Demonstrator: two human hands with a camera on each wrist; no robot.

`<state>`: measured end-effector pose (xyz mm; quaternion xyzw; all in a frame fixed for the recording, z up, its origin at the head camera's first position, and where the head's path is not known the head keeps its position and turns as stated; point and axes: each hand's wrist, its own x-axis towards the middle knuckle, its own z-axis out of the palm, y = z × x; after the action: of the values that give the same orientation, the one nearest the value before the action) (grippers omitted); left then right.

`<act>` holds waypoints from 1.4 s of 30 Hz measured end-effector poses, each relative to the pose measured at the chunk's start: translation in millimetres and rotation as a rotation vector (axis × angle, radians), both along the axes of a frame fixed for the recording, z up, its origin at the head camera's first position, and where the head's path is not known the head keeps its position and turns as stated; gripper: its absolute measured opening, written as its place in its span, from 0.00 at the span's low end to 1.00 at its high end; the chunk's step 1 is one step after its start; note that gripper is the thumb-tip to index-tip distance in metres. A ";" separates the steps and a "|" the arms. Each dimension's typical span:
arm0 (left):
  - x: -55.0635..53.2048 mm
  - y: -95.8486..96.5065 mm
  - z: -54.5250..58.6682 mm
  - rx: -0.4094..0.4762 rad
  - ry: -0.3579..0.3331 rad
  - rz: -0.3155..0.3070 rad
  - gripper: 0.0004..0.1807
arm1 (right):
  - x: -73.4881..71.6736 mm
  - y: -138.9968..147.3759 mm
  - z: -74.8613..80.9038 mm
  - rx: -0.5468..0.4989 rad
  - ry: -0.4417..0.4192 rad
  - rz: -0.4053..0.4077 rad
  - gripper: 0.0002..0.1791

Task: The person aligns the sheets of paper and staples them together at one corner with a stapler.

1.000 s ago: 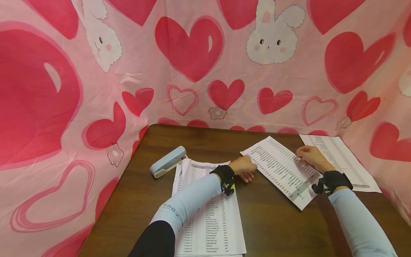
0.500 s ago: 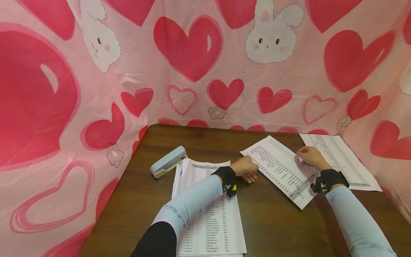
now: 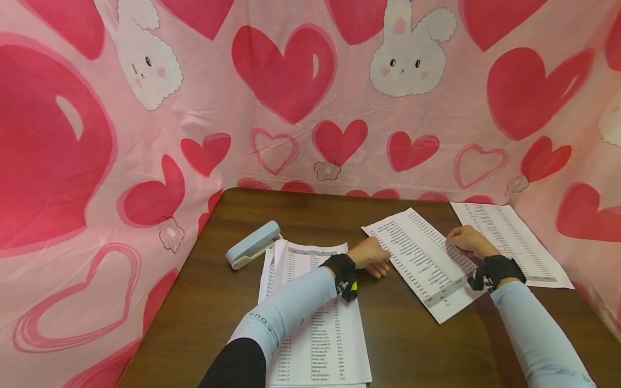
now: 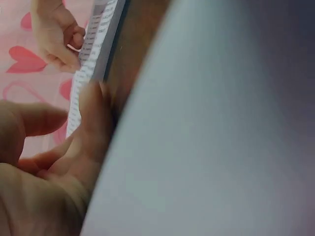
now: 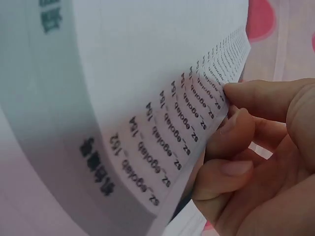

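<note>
Sheet at issue: a white rectangular paper sheet [image 3: 419, 258], printed in columns, grey band across its near end. Lies over the right half of the dark brown wood-grain table [image 3: 402, 355], directly between my two hands. Long axis runs aslant, from far left to near right.

My right hand [image 3: 471, 241] is on its right long edge; the right wrist view shows thumb and fingers pinching that margin, the paper bowing away from the grip. My left hand [image 3: 371, 256] is at the opposite long edge, towards the far-left corner, fingertips at the margin. Whether they pinch the paper or only touch it, I cannot tell; the left wrist view is blurred, a pale mass filling most of it. Neither hand clearly nearer: one at each side, the sheet spanning the gap. Right side seems raised off the table; the rest uncertain.

Key relation, as I judge it: the sheet's slant against the stack of white printed paper sheets [image 3: 339, 334] to its left, whose long axis points nearly straight away from me. My left forearm crosses above that stack. Light-blue and cream stapler [image 3: 253, 243] just beyond the stack's far-left corner. Second white printed paper sheet [image 3: 514, 245] beyond my right hand, near the pink heart-patterned fabric backdrop [image 3: 451, 116].
</note>
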<state>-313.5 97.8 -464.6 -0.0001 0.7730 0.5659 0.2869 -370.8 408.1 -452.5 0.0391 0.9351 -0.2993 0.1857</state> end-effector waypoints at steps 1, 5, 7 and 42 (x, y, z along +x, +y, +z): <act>1.2 1.2 -0.7 0.012 0.002 0.017 0.10 | 0.9 0.4 -1.0 -0.005 -0.009 -0.006 0.14; 5.8 6.4 -2.4 0.069 0.015 0.069 0.07 | 5.2 1.7 -4.4 -0.033 -0.030 -0.017 0.12; 7.8 8.2 -2.0 0.090 0.018 0.077 0.07 | 7.1 0.9 -5.2 -0.045 -0.022 -0.023 0.11; -8.1 -31.8 34.7 0.034 0.152 0.141 0.08 | 27.9 -14.3 41.6 -0.045 -0.036 0.218 0.16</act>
<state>-321.6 66.0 -430.0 -0.0069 0.7809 0.5960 0.1870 -342.9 393.9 -410.9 -0.0615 0.9234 -0.2975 0.2347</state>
